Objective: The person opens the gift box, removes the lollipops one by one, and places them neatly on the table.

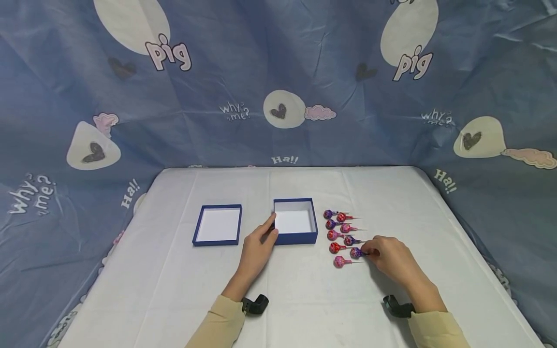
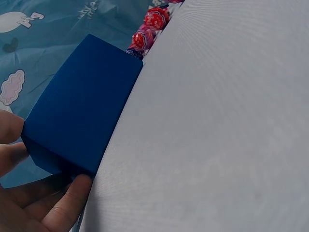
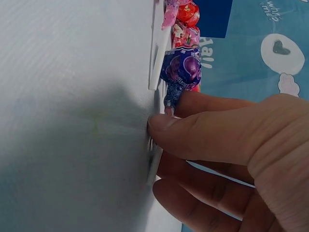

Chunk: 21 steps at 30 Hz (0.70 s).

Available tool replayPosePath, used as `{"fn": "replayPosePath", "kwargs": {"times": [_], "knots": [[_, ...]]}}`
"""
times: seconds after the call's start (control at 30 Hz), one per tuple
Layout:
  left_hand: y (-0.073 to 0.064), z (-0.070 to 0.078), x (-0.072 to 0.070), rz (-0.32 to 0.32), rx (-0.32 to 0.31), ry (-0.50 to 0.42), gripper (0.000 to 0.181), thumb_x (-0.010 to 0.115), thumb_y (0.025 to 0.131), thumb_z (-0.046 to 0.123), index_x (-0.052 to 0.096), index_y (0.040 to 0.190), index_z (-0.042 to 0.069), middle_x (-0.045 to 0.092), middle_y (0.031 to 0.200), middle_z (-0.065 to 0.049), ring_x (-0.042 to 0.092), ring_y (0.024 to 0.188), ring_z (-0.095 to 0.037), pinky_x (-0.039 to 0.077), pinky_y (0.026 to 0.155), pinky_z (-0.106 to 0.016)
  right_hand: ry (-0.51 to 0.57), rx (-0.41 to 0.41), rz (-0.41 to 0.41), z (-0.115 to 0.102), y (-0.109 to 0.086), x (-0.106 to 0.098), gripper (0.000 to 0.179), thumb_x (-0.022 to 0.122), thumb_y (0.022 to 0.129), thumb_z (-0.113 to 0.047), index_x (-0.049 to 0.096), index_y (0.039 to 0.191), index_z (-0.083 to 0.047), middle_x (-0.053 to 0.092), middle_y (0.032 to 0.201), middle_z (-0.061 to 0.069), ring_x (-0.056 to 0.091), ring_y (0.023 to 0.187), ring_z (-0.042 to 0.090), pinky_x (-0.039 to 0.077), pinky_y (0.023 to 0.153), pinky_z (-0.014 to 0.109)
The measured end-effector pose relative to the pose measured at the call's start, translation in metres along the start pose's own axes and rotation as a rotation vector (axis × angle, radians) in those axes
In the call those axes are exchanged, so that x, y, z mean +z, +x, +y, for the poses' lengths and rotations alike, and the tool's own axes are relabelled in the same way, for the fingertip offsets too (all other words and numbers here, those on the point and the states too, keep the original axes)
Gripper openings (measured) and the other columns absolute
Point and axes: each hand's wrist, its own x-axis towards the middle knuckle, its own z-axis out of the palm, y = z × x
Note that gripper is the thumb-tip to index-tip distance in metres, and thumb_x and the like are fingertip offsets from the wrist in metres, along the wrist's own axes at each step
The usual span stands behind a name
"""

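An open blue box (image 1: 297, 238) with a white inside stands mid-table. My left hand (image 1: 256, 249) is at its left side, fingertips touching the wall close to the front corner. In the left wrist view the box's blue side (image 2: 87, 104) fills the middle, and the fingers (image 2: 67, 205) reach its near end. To the right of the box, wrapped lollipops (image 1: 334, 235) lie in two staggered columns, sticks pointing right. My right hand (image 1: 393, 258) pinches a purple lollipop (image 3: 182, 67) by its stick, just below the wrapper, between thumb and forefinger. That lollipop is low at the tabletop.
A shallow blue-rimmed lid (image 1: 217, 243) with a white inside lies left of the box. White cloth covers the table (image 1: 300, 299). A blue printed curtain (image 1: 226, 140) hangs behind and along both sides. Each wrist wears a black camera mount.
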Motion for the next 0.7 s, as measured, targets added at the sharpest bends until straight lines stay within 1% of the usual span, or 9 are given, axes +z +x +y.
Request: {"fn": "replayPosePath", "kwargs": {"times": [0.13,0.27,0.43,0.6,0.67,0.7], "knots": [[0.001,0.000,0.001,-0.003,0.011,-0.010,0.047,0.062,0.102,0.026,0.054,0.148,0.022,0.057,0.142,0.002,0.051,0.132,-0.014,0.040,0.112,-0.036,-0.002,0.010,-0.003,0.002,0.001,0.000,0.021,0.082,0.077,0.002,0.079,0.086,-0.016,0.065,0.078,-0.009,0.053,0.067,0.008,0.048,0.061,0.033],[0.002,0.002,0.001,0.000,0.017,-0.007,0.047,0.063,0.102,0.025,0.054,0.147,0.022,0.057,0.143,0.002,0.053,0.130,-0.013,0.041,0.111,-0.035,-0.002,0.040,-0.034,0.003,0.001,-0.002,0.021,0.083,0.077,-0.001,0.079,0.089,-0.017,0.065,0.079,-0.009,0.054,0.069,0.008,0.049,0.062,0.034],[0.000,0.002,0.000,0.010,0.026,-0.010,0.047,0.063,0.102,0.023,0.054,0.148,0.022,0.056,0.144,0.000,0.056,0.128,-0.016,0.044,0.109,-0.035,-0.007,0.069,-0.066,0.002,0.001,-0.005,0.024,0.084,0.075,-0.002,0.079,0.093,-0.017,0.064,0.079,-0.009,0.055,0.069,0.009,0.049,0.063,0.035],[0.000,0.002,-0.002,0.015,0.018,-0.024,0.049,0.062,0.102,0.022,0.052,0.149,0.021,0.054,0.146,-0.003,0.058,0.126,-0.017,0.046,0.105,-0.029,-0.004,0.061,-0.062,0.002,0.001,-0.014,0.028,0.083,0.075,-0.002,0.079,0.098,-0.017,0.067,0.081,-0.008,0.059,0.072,0.011,0.051,0.063,0.038],[0.000,0.003,-0.003,0.015,0.013,-0.022,0.049,0.062,0.102,0.022,0.051,0.150,0.021,0.055,0.145,-0.005,0.058,0.126,-0.016,0.046,0.106,-0.028,-0.002,0.059,-0.058,0.003,0.001,-0.019,0.030,0.081,0.075,-0.002,0.079,0.101,-0.016,0.068,0.083,-0.006,0.061,0.075,0.013,0.051,0.063,0.039],[0.000,0.003,-0.004,0.015,0.018,-0.021,0.050,0.063,0.102,0.021,0.050,0.150,0.020,0.056,0.144,-0.007,0.059,0.125,-0.017,0.046,0.106,-0.030,0.000,0.063,-0.056,0.003,0.001,-0.022,0.032,0.081,0.074,-0.002,0.078,0.103,-0.016,0.068,0.085,-0.005,0.062,0.076,0.015,0.051,0.064,0.040]]}}
